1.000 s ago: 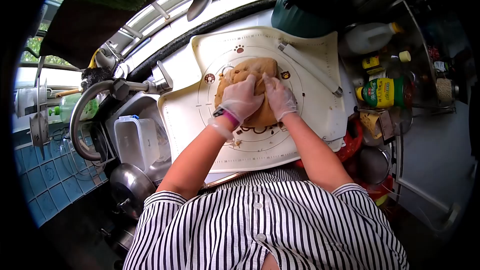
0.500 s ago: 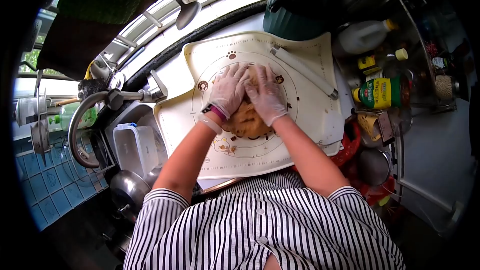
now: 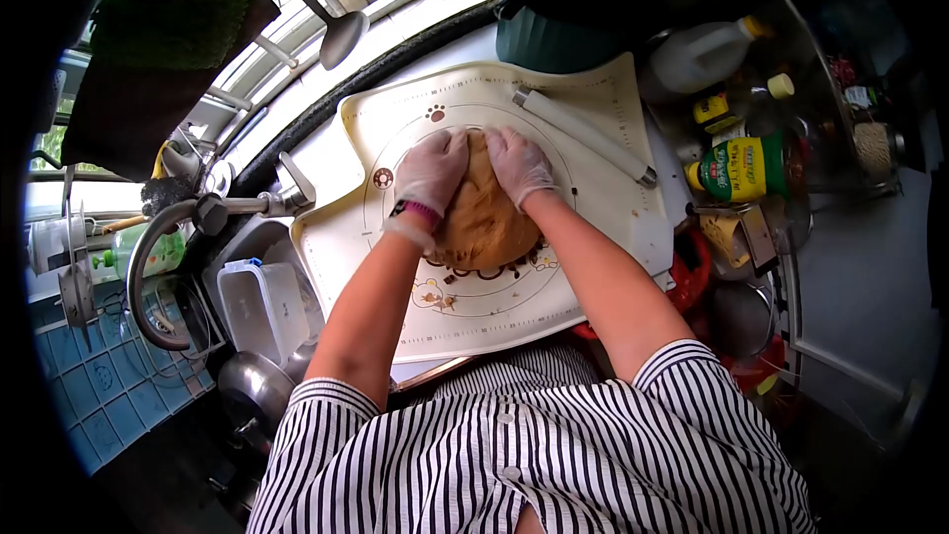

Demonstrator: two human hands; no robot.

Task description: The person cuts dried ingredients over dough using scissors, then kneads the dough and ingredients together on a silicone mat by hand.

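Observation:
A brown lump of dough (image 3: 486, 229) lies on a cream mat (image 3: 583, 282) printed with circles and paw marks. My left hand (image 3: 433, 171), in a clear glove, grips the dough's far left side, its fingers curled over the edge. On the far right side my right hand (image 3: 518, 166), gloved too, is closed on the dough with bent fingers. The fingertips of both hands are partly hidden at the far edge. Between the hands the dough's surface shows, creased and uneven. Small dark bits lie on the mat near the dough.
A grey rolling pin (image 3: 585, 136) rests at the mat's far right. Left of the mat are a faucet (image 3: 208, 214) and a clear plastic container (image 3: 259, 311) in the sink. Bottles, among them a green-and-yellow one (image 3: 743, 169), stand at the right. A dark green bin (image 3: 554, 44) is beyond the mat.
Both hands were flat on the dough half a second ago; now their fingers are curled round its far sides. More of the dough shows between them. The whole view has shifted somewhat.

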